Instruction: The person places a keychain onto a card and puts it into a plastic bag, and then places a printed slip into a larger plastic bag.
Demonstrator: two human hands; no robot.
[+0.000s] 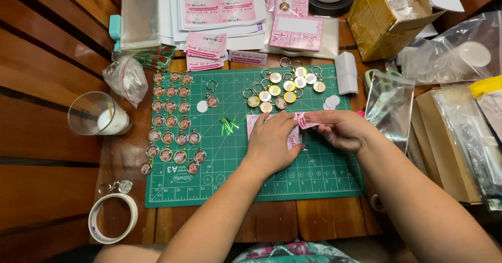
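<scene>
Your wooden slatted table [47,59] carries a green cutting mat [230,174] at centre, a glass cup [98,114] and tape roll [112,217] at left, a cardboard box [384,19] upper right, printed sheets [219,4] along the top, and clear bags [460,53] at right.

A green cutting mat [219,182] lies on a wooden table [47,59]. Rows of round photo keychains [171,121] fill its left side; gold-backed keychains [282,87] cluster at the top. A glass cup [97,114] stands left, a tape roll [112,218] below, a cardboard box [384,17] upper right
</scene>
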